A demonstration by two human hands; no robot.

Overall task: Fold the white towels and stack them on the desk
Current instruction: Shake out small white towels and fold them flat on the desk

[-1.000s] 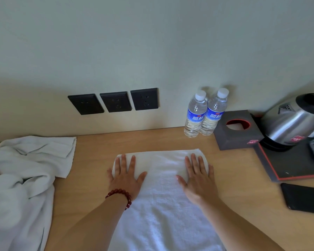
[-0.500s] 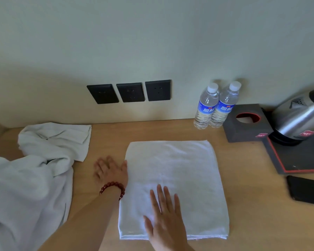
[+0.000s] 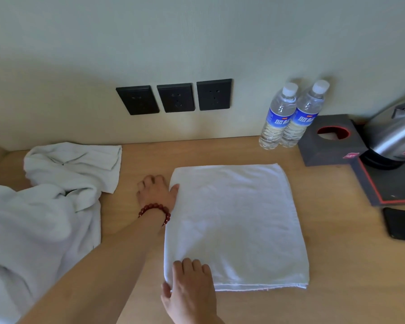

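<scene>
Along the left edge of the folded towel [image 3: 236, 225], left hand [image 3: 156, 191] and right hand [image 3: 189, 291] pinch it, fingers curled; the towel extends rightward.

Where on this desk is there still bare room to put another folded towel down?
Bare wood shows between the folded towel and the wall sockets, and along the front right, below the black phone. The left is crowded by crumpled towels, the right rear by bottles, tissue box and kettle tray.
</scene>
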